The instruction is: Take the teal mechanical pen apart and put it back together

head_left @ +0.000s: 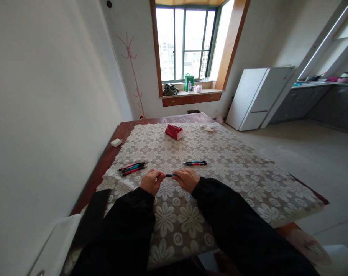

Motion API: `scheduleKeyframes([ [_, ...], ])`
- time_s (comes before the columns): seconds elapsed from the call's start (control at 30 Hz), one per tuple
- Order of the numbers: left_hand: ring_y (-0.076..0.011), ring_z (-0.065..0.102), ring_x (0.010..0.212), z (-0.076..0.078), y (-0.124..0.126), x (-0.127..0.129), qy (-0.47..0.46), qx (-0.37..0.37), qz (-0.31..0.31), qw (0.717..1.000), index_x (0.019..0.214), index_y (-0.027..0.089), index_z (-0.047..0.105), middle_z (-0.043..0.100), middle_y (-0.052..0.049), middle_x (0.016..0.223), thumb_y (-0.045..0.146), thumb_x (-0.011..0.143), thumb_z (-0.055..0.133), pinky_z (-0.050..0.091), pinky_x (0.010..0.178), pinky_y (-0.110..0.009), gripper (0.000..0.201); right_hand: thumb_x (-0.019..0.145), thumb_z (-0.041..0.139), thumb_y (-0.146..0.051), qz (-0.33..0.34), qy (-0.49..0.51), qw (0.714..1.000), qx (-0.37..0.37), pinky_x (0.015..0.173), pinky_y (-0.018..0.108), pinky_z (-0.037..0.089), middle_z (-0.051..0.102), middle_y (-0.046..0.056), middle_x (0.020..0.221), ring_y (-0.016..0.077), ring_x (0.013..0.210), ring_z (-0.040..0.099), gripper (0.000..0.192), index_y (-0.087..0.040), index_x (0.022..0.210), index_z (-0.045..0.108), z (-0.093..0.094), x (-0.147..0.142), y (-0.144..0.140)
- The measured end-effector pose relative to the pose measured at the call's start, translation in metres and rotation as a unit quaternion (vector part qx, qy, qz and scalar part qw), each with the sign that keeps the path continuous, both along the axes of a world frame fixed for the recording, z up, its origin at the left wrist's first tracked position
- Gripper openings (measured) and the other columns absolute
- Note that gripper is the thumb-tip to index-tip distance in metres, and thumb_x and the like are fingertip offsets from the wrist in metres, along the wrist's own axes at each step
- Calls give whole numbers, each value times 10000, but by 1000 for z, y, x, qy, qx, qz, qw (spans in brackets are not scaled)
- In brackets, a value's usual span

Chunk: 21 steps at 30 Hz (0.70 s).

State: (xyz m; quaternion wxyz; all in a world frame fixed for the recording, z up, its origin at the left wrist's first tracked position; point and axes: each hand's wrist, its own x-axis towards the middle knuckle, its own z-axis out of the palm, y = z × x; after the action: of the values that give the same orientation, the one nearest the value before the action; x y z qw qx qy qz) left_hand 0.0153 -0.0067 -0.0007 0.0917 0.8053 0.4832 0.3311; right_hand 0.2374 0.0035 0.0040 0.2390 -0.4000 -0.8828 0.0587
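a person in black sleeves sits at a desk [110, 151] covered by a floral lace cloth [220, 180], both hands meeting over its near edge. the left hand [151, 181] and the right hand [186, 179] each close a grip on opposite ends of one pen [170, 175], which spans the small gap between the fists, level and just above the cloth; only a short dark and teal middle section shows, so the ends are hidden inside the fingers. holding it at both ends suggests it is being pulled apart, pushed together or twisted, though which cannot be told.

two groups of pens lie sorted to either side. to the left, near the cloth's edge, a cluster of pens [132, 167] lies roughly parallel, about four, red and teal with black ends, touching one another. to the right, a smaller pair of pens [195, 163] lies side by side, apart from the hands. the split reads as one pile handled and one not.

farther back, a single red case [174, 131] rests near the middle of the cloth, one white eraser-like block [116, 142] sits on bare wood at the left, and a crumpled white scrap [209, 128] lies near the far edge. a white refrigerator [257, 97] stands tilted beyond the desk.
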Motion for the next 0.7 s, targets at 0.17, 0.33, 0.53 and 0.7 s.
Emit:
scheduleKeyframes([
  [0.17,-170,608,781,-2,-1,1,-20,-1,1,1000,929,223,671,677,-36,829,356,902,544,484,698,-282,185,937,522,-285,18,1,1000,16,778,270,384,687,43,914,167,856,618,156,-205,1039,610,0,0,3],
  [0.33,-183,608,831,3,-1,4,-38,19,22,999,983,220,660,690,-38,884,356,879,583,484,777,-318,188,974,451,-376,1,-13,1000,-3,696,254,374,680,40,851,150,757,616,239,-201,985,614,0,0,2],
  [0.53,-185,620,857,33,-38,-4,-64,-11,68,996,956,223,671,692,-36,933,339,883,563,490,818,-329,174,952,486,-374,-10,-30,999,-38,660,248,372,689,34,882,158,777,630,215,-213,981,625,-4,2,5],
  [0.7,-229,607,1039,57,-110,-84,-45,-82,131,987,1075,253,645,672,-47,1112,441,866,550,484,925,-366,297,937,501,-370,-7,-31,997,-77,690,249,387,689,41,933,163,824,631,214,-217,982,644,-5,3,5],
])
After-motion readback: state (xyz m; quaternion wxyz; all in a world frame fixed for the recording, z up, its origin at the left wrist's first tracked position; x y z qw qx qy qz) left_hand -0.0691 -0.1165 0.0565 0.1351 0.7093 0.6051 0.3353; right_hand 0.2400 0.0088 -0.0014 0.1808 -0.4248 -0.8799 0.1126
